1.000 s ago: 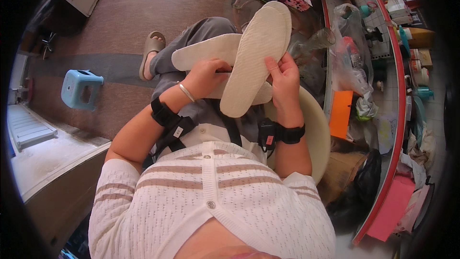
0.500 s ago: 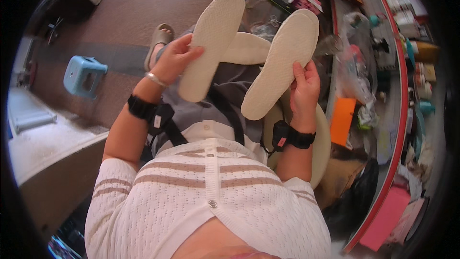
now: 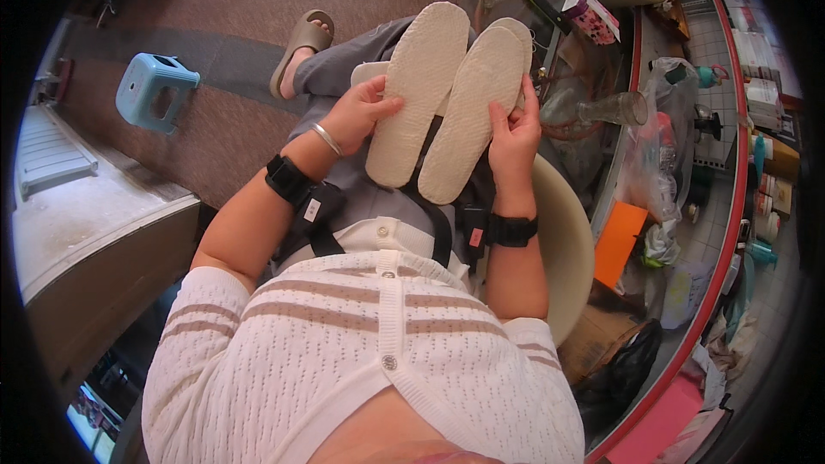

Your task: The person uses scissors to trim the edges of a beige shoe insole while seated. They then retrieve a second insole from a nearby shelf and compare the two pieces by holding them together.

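Observation:
Pinched by its edge between thumb and fingers, a cream shoe insole (image 3: 421,90) is in my left hand (image 3: 352,118). My right hand (image 3: 516,144) grips a second insole (image 3: 473,112) with the thumb on its face; the edge of another layer shows behind its top. Both are held side by side over my lap, toes pointing away, their inner edges close together. Mostly hidden behind them, another pale insole (image 3: 368,74) lies across my grey trousers (image 3: 344,185).
At left, a light-blue plastic stool (image 3: 155,90) stands on the brown floor. A round glass table (image 3: 563,133) bears a glass flask (image 3: 614,109) and a patterned box (image 3: 591,17). Red-edged shelving (image 3: 741,120) on the right holds bags, bottles and an orange box (image 3: 619,245).
My hands have come closer together, bringing the two insoles nearly edge to edge. The right insole moved left, and the left one moved slightly right.

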The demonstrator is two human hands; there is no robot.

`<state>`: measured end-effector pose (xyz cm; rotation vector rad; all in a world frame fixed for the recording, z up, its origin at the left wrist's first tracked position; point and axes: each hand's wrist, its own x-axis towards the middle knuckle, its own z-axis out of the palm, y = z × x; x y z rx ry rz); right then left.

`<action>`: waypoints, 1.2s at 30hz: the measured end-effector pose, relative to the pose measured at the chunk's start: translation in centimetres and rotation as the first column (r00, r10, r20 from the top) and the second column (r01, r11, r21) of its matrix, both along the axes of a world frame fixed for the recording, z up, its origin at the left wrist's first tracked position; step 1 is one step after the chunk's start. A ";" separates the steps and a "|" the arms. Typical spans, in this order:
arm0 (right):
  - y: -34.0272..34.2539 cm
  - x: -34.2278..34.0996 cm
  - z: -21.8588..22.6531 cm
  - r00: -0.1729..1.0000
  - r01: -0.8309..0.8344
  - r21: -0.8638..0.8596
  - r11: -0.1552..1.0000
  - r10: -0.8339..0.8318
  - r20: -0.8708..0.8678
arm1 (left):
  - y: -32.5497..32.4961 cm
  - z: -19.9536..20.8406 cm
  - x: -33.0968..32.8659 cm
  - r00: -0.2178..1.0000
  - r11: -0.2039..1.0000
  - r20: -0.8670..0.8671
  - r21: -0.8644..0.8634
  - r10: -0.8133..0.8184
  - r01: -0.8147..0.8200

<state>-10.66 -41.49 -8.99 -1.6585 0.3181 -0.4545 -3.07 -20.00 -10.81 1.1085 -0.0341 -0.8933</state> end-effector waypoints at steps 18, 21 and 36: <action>0.0 -0.6 -0.7 0.989 0.089 0.128 0.988 -0.072 -0.129 | 0.2 -0.5 0.2 1.000 1.000 -0.014 -0.023 0.006 -0.006; -0.3 -0.9 -0.5 0.994 0.103 0.354 0.929 -0.088 -0.060 | 0.1 -0.2 0.2 1.000 1.000 -0.017 -0.007 0.010 -0.010; -3.2 -3.3 -1.3 0.996 0.005 0.860 0.511 -0.077 0.040 | 0.6 -0.5 0.4 0.998 0.999 -0.045 -0.024 -0.041 0.040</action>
